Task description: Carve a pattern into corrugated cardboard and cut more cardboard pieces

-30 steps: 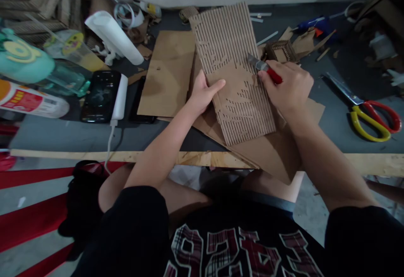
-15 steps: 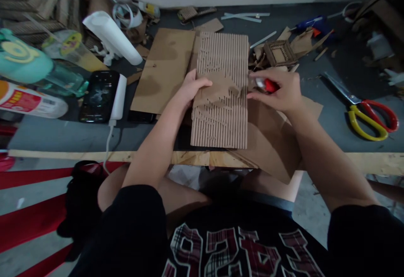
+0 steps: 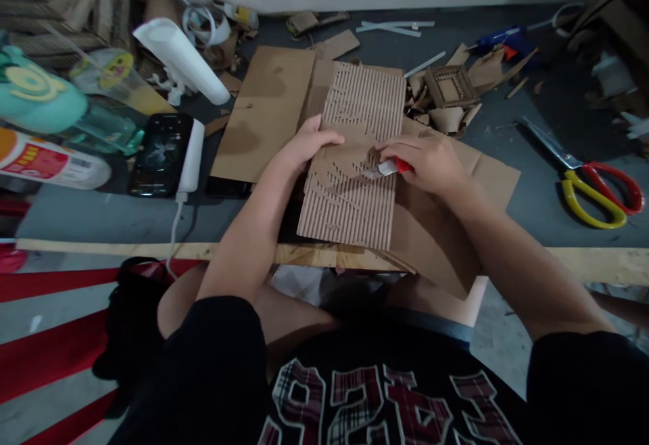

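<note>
A corrugated cardboard piece (image 3: pixel 365 97) with its ridges exposed lies slightly tilted at the middle of the desk. Smooth torn patches show across its centre. My left hand (image 3: pixel 311 141) grips its left edge, thumb on top and the other fingers hidden underneath. In my right hand (image 3: pixel 428 161) is a red utility knife (image 3: pixel 388 168), held closed in the fingers, its blade pointing left over the cardboard's lower middle. Flat brown cardboard sheets lie left (image 3: pixel 268 93) and right (image 3: pixel 436 228) of the ridged piece.
Red-and-yellow scissors (image 3: pixel 593 181) lie at the right. Behind them is a blue glue gun (image 3: pixel 501 39); a small cardboard frame (image 3: pixel 451 86) sits among scraps. On the left are a phone (image 3: pixel 159 154), a white roll (image 3: pixel 180 59) and bottles (image 3: pixel 55 161). The desk's front edge (image 3: pixel 593 266) is wooden.
My right hand and the knife have moved left from beside the cardboard to over it. The ridged piece has turned slightly clockwise, its top shifting right and its lower end left.
</note>
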{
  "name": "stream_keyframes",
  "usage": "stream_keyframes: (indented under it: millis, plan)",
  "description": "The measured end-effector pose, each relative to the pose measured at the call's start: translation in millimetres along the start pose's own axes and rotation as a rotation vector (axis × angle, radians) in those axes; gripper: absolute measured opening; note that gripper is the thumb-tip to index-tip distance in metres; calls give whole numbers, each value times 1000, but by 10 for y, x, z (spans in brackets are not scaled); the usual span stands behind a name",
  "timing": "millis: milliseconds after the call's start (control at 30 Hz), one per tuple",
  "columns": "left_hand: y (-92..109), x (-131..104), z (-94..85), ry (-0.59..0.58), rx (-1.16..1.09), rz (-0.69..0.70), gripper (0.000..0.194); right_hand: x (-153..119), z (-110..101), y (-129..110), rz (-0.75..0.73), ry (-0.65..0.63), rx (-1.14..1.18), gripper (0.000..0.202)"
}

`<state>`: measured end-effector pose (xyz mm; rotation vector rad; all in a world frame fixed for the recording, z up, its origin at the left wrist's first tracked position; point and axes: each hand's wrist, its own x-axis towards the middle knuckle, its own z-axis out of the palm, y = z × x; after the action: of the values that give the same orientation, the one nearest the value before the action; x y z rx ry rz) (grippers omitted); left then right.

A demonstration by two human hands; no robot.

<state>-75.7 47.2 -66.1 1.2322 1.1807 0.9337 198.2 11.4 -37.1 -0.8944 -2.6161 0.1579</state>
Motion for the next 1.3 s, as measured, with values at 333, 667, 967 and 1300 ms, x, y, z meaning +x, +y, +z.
stream_keyframes:
  millis: [333, 667, 967, 1300]
  plan:
    - [-57, -13, -31, -75, 50, 77, 46, -15, 43, -37, -22, 133, -36, 37]
    - [23, -86, 17, -109, 6, 102, 52, 22, 175, -31, 57, 479, 253, 20]
    - [11, -85, 108, -127, -103, 165, 57, 75, 158, -50, 273, 696, 484, 28]
    - [20, -98, 89, -46, -75, 178, 56, -3, 196, 484, 584, 947, 519, 45]
